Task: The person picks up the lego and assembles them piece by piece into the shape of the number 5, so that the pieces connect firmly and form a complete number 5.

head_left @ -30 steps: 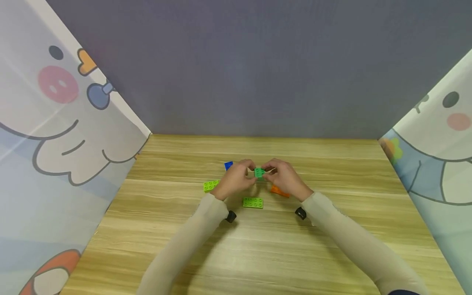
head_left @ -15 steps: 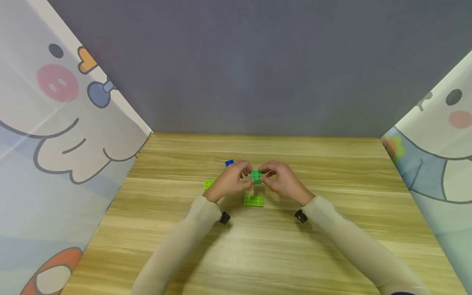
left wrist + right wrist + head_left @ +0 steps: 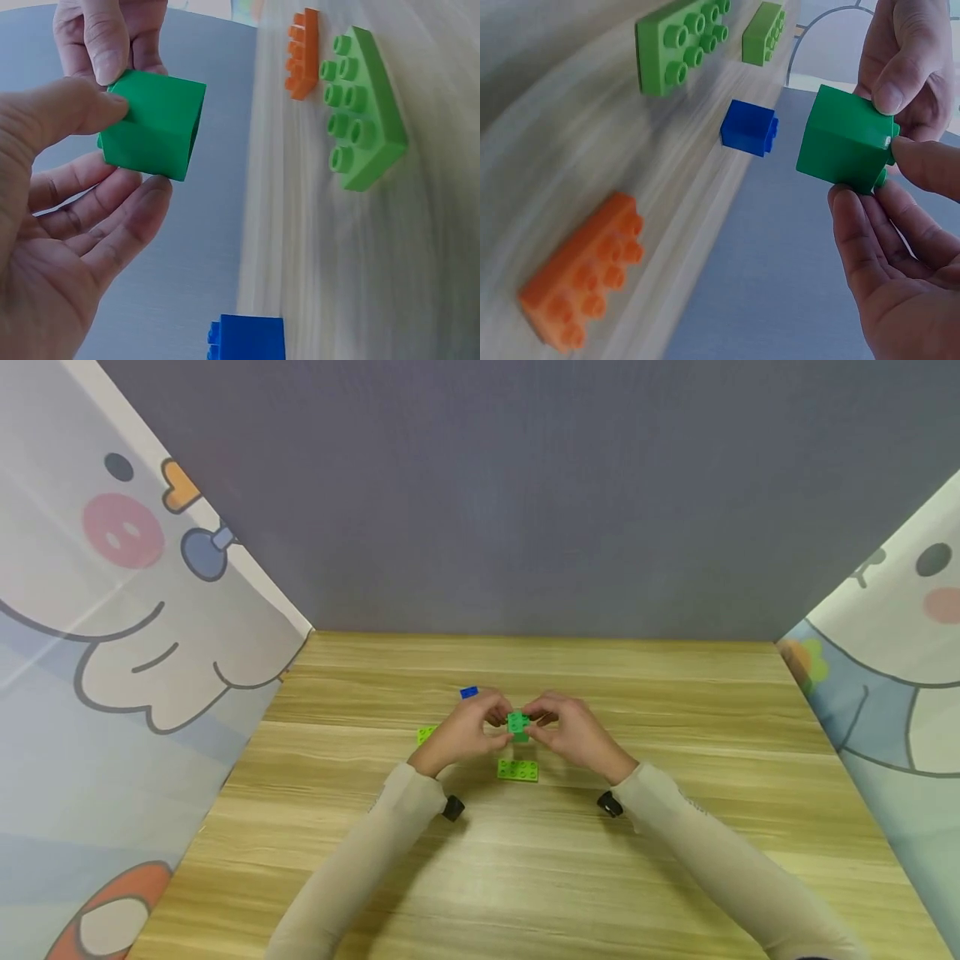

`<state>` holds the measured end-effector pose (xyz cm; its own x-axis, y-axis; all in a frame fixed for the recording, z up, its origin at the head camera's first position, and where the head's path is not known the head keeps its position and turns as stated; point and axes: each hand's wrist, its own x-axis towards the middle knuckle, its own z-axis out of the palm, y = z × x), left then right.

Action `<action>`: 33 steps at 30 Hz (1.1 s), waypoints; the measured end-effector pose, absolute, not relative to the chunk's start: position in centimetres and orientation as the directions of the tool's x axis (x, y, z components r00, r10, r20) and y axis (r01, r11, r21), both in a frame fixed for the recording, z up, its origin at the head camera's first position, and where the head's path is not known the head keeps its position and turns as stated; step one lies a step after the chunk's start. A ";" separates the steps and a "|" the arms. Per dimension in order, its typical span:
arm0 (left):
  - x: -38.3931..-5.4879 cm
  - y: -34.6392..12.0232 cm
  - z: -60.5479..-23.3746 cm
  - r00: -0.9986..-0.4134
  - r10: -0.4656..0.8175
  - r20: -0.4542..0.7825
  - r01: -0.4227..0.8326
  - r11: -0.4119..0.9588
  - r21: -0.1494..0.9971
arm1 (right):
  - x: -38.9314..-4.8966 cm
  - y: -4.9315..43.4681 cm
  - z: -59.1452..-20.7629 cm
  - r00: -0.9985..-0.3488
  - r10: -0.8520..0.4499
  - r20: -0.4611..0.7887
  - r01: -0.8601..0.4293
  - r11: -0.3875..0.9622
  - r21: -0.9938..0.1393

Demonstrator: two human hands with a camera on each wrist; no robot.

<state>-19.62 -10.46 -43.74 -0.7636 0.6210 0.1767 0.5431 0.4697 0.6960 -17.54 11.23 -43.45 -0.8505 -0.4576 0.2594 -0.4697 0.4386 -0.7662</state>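
A green toy building brick [image 3: 517, 728] is up off the table between my two hands, its studs showing on top in the head view. My left hand [image 3: 465, 732] pinches it from the left; in the left wrist view the thumb lies on the side of the brick [image 3: 154, 124] and fingers are curled under it. From the right, my right hand [image 3: 576, 737] also pinches it. The right wrist view shows that thumb by the studded end and fingertips below the brick [image 3: 844, 139].
One lime-green brick [image 3: 517, 770] lies just in front of the hands, another [image 3: 425, 734] left of the left forearm. A small blue brick [image 3: 468, 692] sits behind the left hand. An orange brick [image 3: 585, 274] lies near the right hand, hidden in the head view. A grey wall [image 3: 540, 527] stands behind.
The green brick and both hands have come slightly left and nearer. The left hand, apart from the brick a second ago, now grips it too. The orange brick has become hidden in the head view.
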 end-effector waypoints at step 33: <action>-17.8 -11.7 -45.7 -0.727 0.666 0.167 0.572 0.452 0.684 | -15.9 10.0 -45.2 -0.859 -0.482 0.170 -0.411 0.454 -0.790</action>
